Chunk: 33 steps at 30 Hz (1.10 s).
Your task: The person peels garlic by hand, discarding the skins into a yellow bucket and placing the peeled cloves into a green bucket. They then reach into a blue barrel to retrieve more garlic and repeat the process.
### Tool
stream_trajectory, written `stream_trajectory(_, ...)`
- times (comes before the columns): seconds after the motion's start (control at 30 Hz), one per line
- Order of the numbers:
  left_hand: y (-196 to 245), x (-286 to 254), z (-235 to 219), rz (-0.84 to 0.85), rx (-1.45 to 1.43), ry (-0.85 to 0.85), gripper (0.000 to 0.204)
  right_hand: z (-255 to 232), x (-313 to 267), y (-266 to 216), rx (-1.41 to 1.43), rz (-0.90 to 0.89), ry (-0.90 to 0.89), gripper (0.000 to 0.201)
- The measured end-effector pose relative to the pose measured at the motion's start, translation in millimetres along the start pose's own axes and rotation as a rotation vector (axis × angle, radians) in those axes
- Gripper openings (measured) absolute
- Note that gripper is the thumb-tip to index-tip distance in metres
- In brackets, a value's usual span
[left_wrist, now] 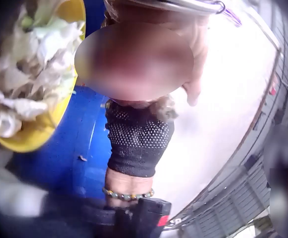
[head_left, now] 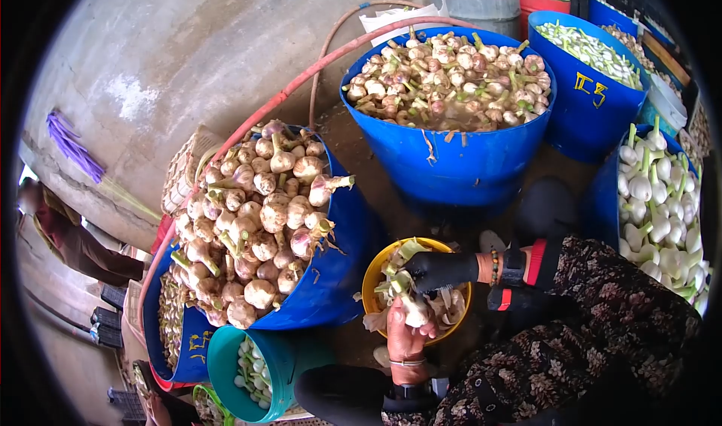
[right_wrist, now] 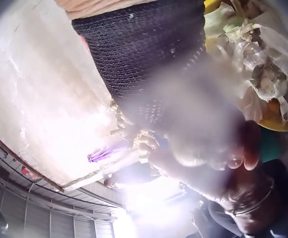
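Note:
Over a yellow bucket [head_left: 368, 297], my bare left hand [head_left: 406, 342], with a metal bangle at the wrist, holds a white garlic bulb [head_left: 415, 313] from below. Its thumb and fingers lie against the bulb's sides. My right hand [head_left: 442, 269], in a black mesh glove [right_wrist: 139, 49], comes in from the opposite side and grips the bulb near its green stem. Its fingertips are partly hidden. Loose papery skins [left_wrist: 40, 54] fill the yellow bucket. Blur covers the bulb and fingers in the left wrist view and much of them in the right wrist view.
Unpeeled garlic [head_left: 259, 215] heaps over a tilted blue tub [head_left: 331, 275] on the left. Another blue tub [head_left: 444, 155] of garlic in murky water stands beyond. A teal bucket [head_left: 282, 362] is at the lower left, and cleaned white bulbs [head_left: 654, 193] lie at right. A red hose [head_left: 301, 69] crosses behind.

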<state>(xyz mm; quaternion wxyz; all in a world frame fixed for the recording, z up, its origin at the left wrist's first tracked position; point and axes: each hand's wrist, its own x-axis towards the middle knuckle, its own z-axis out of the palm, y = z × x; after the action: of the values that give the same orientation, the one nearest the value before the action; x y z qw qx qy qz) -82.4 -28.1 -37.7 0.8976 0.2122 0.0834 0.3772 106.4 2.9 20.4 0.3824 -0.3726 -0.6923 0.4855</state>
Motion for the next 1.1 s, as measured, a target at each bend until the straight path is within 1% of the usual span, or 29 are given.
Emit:
stream_trajectory(0.03, -3.3, 1.0, 2.7, 0.033, 0.070, 0.075, 0.041, 1.9, 2.6, 16.3, 0.084, 0.010, 0.016, 0.023)
stream_trajectory(0.07, -4.4, 2.8, 6.1, 0.065, 0.142, 0.148, 0.043, 3.0, 5.3, 20.6, 0.083, 0.007, 0.017, 0.023)
stream_trajectory(0.13, -2.5, 3.5, 15.9, 0.108, 0.246, 0.207, 0.038, 4.0, 8.4, 28.1, 0.275, 0.215, 0.169, 0.021)
stream_trajectory(0.17, -2.0, 5.3, 17.4, 0.139, 0.291, 0.225, 0.039, 2.3, 8.0, 38.8, 0.326, 0.254, 0.164, 0.019)
stream_trajectory(0.23, -0.9, 7.3, 20.7, 0.178, 0.336, 0.248, 0.040, -0.7, 7.9, 27.9, 0.320, 0.245, 0.194, 0.019)
stream_trajectory(0.27, 0.2, 7.0, 24.1, 0.251, 0.391, 0.290, 0.041, -2.9, 8.1, 21.8, 0.313, 0.234, 0.225, 0.018)
stream_trajectory(0.3, 1.8, 7.0, 27.3, 0.325, 0.445, 0.330, 0.043, -6.2, 7.6, 16.2, 0.214, 0.236, 0.240, 0.018)
stream_trajectory(0.33, 4.2, 7.6, 29.8, 0.328, 0.447, 0.327, 0.043, -8.7, 8.5, 15.9, 0.212, 0.231, 0.239, 0.018)
stream_trajectory(0.4, 7.3, 7.2, 35.2, 0.370, 0.444, 0.241, 0.043, -11.7, 8.6, 18.6, 0.057, 0.230, 0.246, 0.021)
stream_trajectory(0.43, 7.1, 6.4, 41.1, 0.359, 0.433, 0.251, 0.045, -13.0, 7.7, 20.9, 0.054, 0.228, 0.246, 0.021)
stream_trajectory(0.47, 5.9, 6.1, 44.4, 0.361, 0.432, 0.248, 0.045, -13.9, 6.6, 24.4, -0.101, 0.139, 0.245, 0.021)
stream_trajectory(0.5, 4.6, 4.7, 46.4, 0.405, 0.382, 0.213, 0.046, -14.1, 6.8, 27.5, -0.254, 0.049, 0.243, 0.022)
stream_trajectory(0.53, 4.1, 2.6, 47.1, 0.446, 0.331, 0.177, 0.047, -15.7, 8.1, 30.4, -0.254, 0.049, 0.246, 0.022)
stream_trajectory(0.57, 7.5, -0.7, 46.7, 0.438, 0.321, 0.136, 0.049, -18.6, 9.0, 33.2, -0.518, 0.177, 0.135, 0.024)
stream_trajectory(0.6, 9.9, -1.8, 45.6, 0.460, 0.333, 0.132, 0.050, -19.7, 10.8, 37.7, -0.779, 0.306, 0.017, 0.028)
stream_trajectory(0.67, 15.1, -2.1, 36.4, 0.518, 0.452, 0.206, 0.051, -6.8, 2.2, 83.3, -0.260, 0.301, 0.081, 0.034)
stream_trajectory(0.7, 19.0, -3.3, 38.7, 0.531, 0.452, 0.211, 0.051, -10.8, -1.3, 48.5, -0.815, 0.097, -0.088, 0.037)
stream_trajectory(0.73, 22.5, -4.9, 43.2, 0.503, 0.406, 0.238, 0.053, -10.8, 3.6, 51.9, -0.815, 0.093, -0.097, 0.037)
stream_trajectory(0.8, 25.0, -7.9, 42.3, 0.468, 0.354, 0.267, 0.054, -10.8, 8.4, 61.4, -0.365, -0.157, -0.004, 0.036)
stream_trajectory(0.83, 25.7, -7.7, 38.5, 0.455, 0.374, 0.281, 0.055, -11.5, 7.2, 44.8, -0.254, -0.188, 0.027, 0.036)
stream_trajectory(0.87, 26.0, -6.3, 33.5, 0.443, 0.396, 0.294, 0.055, -10.0, 5.7, 27.6, -0.255, -0.186, 0.029, 0.036)
stream_trajectory(0.9, 26.5, -3.2, 24.8, 0.448, 0.388, 0.260, 0.058, -8.3, 4.5, 12.2, -0.174, -0.242, 0.027, 0.036)
stream_trajectory(0.93, 25.5, -2.5, 20.0, 0.444, 0.390, 0.260, 0.058, -6.9, 4.2, 6.0, -0.091, -0.297, 0.026, 0.035)
stream_trajectory(0.97, 25.3, -0.9, 20.5, 0.470, 0.385, 0.238, 0.058, -2.5, 4.6, 6.9, -0.022, -0.250, 0.013, 0.028)
stream_trajectory(1.0, 24.9, 1.0, 22.0, 0.495, 0.380, 0.216, 0.058, -2.5, 4.4, 7.3, -0.018, -0.247, 0.017, 0.028)
stream_trajectory(1.03, 23.9, 2.6, 25.5, 0.492, 0.363, 0.235, 0.053, -2.7, 3.9, 6.9, -0.028, -0.157, -0.042, 0.024)
stream_trajectory(1.07, 22.3, 1.9, 20.5, 0.491, 0.362, 0.237, 0.053, -3.3, 4.0, 4.7, -0.039, -0.068, -0.104, 0.020)
stream_trajectory(1.1, 21.2, 0.5, 15.2, 0.440, 0.247, 0.217, 0.050, -1.2, 3.5, 5.0, -0.135, -0.240, -0.047, 0.014)
